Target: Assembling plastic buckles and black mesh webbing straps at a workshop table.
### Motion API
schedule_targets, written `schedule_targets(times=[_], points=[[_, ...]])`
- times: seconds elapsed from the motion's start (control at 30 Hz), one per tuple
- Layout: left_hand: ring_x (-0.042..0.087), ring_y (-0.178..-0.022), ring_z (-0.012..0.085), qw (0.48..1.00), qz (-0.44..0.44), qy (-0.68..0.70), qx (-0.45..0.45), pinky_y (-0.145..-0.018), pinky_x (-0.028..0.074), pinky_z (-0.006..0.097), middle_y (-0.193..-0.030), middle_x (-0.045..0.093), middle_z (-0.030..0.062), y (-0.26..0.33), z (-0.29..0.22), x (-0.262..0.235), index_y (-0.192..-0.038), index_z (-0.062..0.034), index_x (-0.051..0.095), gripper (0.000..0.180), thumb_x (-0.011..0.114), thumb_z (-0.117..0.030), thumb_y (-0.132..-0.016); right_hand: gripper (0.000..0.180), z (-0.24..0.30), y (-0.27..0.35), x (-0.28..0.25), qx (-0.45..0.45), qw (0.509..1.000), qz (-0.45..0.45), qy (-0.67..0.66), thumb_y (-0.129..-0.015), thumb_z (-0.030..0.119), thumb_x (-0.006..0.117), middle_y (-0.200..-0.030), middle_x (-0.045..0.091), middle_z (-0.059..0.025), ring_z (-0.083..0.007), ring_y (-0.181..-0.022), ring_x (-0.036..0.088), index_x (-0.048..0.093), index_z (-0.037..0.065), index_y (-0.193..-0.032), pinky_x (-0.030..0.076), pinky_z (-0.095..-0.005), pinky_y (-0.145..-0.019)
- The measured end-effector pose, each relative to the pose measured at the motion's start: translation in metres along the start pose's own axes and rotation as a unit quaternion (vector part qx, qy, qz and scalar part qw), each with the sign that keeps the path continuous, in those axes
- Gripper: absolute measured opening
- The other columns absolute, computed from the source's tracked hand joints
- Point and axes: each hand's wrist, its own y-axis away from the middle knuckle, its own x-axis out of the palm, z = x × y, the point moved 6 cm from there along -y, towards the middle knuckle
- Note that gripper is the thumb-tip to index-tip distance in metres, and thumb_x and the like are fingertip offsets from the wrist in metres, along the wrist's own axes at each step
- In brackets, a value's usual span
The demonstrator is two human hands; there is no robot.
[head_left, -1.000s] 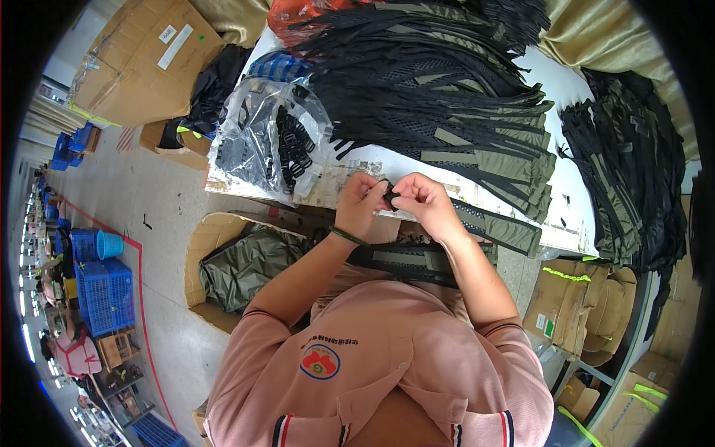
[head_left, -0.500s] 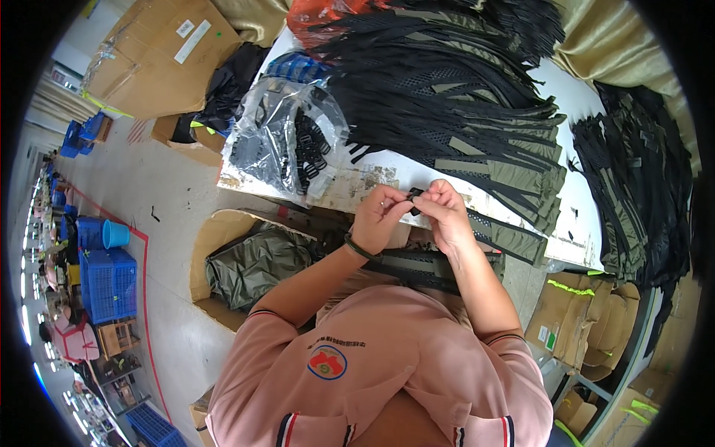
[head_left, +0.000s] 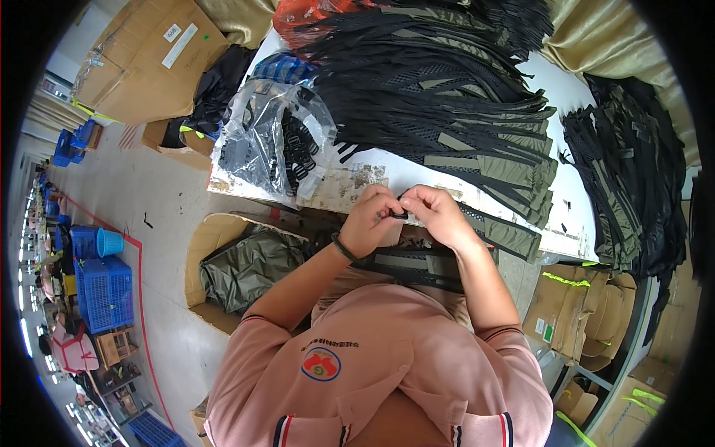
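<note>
Both hands meet at the near edge of the white worktop (head_left: 447, 173): the left hand (head_left: 370, 221) and right hand (head_left: 434, 214) each pinch a small black plastic buckle (head_left: 398, 214) between fingertips, grip pressed tight. A black-and-olive webbing strap (head_left: 417, 262) lies just below them. A clear plastic bag of black buckles (head_left: 275, 145) sits left of the hands.

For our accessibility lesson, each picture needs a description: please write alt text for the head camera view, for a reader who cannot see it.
Seen from above, a person in a pink shirt pinches a small black buckle between left hand and right hand at the edge of a white table. Piles of black and olive straps cover the table, beside a clear plastic bag of black buckles.
</note>
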Motion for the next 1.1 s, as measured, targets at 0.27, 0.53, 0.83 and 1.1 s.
schedule_targets(times=[0.27, 0.53, 0.83, 1.1], points=[[0.050, -0.068, 0.0105, 0.880, 0.079, 0.383, -0.270, -0.063, 0.043, 0.025, -0.084, 0.049, 0.0007, 0.060, 0.022, -0.007, -0.101, -0.0078, 0.050, 0.016, 0.057, -0.003, -0.087, 0.011, -0.005, -0.002, -0.007, 0.002, 0.999, -0.028, 0.047, -0.088, 0.013, 0.059, -0.078, 0.061, -0.0031, -0.0087, -0.070, 0.052, 0.065, 0.003, -0.089, 0.044, -0.0227, -0.064], [0.049, -0.103, 0.0358, 0.929, 0.008, -0.350, -0.119, -0.079, 0.046, 0.044, -0.113, 0.045, 0.0177, 0.077, 0.021, -0.085, -0.116, -0.0108, 0.051, 0.050, 0.072, -0.022, -0.072, 0.023, 0.016, -0.032, -0.073, -0.217, 0.759, -0.285, 0.544, -0.068, 0.005, 0.068, -0.094, 0.056, -0.0066, -0.0253, -0.093, 0.050, 0.066, 0.009, -0.091, 0.036, -0.0406, -0.087], [0.051, -0.103, 0.0340, 0.877, 0.022, -0.436, 0.201, -0.092, 0.036, 0.046, -0.109, 0.055, 0.0145, -0.052, 0.023, -0.022, -0.110, -0.0094, 0.057, 0.034, 0.066, -0.018, -0.078, 0.008, 0.047, 0.009, -0.059, -0.227, 0.844, -0.127, 0.469, -0.078, 0.007, 0.064, -0.079, 0.061, -0.0087, -0.0281, -0.073, 0.059, 0.059, 0.006, -0.084, 0.044, -0.0354, -0.075], [0.061, -0.060, 0.0202, 0.950, 0.211, -0.220, -0.075, -0.057, 0.046, 0.032, -0.068, 0.063, 0.0075, -0.032, 0.063, -0.033, -0.086, -0.0034, 0.062, 0.020, 0.057, -0.023, -0.086, 0.011, -0.003, 0.027, -0.122, -0.017, 0.822, -0.137, 0.553, -0.076, 0.003, 0.062, -0.087, 0.062, -0.0082, -0.0284, -0.085, 0.058, 0.062, 0.008, -0.085, 0.044, -0.0376, -0.077]])
